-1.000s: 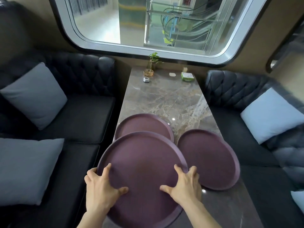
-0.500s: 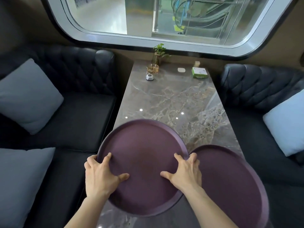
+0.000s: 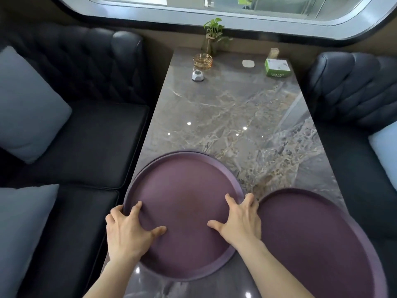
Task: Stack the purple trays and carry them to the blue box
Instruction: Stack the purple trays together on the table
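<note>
A round purple tray lies on top of a second purple tray, of which only a thin rim shows at the upper left. My left hand grips the top tray's left rim, thumb on its inner surface. My right hand grips its right rim the same way. A third purple tray lies on the marble table to the right, touching the stack near my right hand. No blue box is in view.
At the table's far end stand a small plant in a vase, a glass ashtray, a white gadget, a white pad and a green box. Dark sofas with grey cushions flank the table.
Both hands have carried the near tray forward and set it over the far-left tray, which is almost fully covered. The view has tilted down.
</note>
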`<state>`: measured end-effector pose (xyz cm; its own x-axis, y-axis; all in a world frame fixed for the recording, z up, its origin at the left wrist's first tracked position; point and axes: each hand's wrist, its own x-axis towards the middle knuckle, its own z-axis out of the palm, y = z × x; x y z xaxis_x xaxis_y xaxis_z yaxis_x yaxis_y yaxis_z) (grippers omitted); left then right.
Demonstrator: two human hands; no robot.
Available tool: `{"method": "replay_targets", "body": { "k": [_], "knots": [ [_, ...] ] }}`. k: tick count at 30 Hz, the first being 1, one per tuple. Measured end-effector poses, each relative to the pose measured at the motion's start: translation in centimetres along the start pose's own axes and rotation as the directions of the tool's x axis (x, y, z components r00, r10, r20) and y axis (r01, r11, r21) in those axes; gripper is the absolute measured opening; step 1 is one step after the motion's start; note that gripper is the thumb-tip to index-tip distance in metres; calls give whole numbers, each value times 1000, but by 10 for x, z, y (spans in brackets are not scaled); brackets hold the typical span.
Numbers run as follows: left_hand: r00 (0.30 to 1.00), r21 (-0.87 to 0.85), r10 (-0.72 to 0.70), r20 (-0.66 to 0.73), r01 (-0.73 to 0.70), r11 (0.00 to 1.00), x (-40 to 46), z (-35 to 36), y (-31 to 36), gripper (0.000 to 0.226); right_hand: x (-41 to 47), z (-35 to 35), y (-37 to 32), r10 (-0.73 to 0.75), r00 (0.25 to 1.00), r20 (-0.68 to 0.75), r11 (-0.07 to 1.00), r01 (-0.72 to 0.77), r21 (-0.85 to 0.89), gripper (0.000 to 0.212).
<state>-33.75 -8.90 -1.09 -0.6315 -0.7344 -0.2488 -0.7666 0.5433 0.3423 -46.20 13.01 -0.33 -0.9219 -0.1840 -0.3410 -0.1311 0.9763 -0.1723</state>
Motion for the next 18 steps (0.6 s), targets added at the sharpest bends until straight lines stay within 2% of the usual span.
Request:
{"method": "replay_targets", "body": {
  "k": [11,16,18],
  "knots": [
    [1000,6,-23,9,23,1000,9,5,-3,106,11,2,-5,16,1000,9,999,-17,27,107],
    [1000,53,-2,-21,3,999,10,13,-2,102,12,7,-5,-1,1000,-21,996,-1,-94,99],
    [1000,79,2,-29,0,997,10,15,-2,102,15,6,-6,5,1000,-1,996,-5,-83,102]
  ]
}}
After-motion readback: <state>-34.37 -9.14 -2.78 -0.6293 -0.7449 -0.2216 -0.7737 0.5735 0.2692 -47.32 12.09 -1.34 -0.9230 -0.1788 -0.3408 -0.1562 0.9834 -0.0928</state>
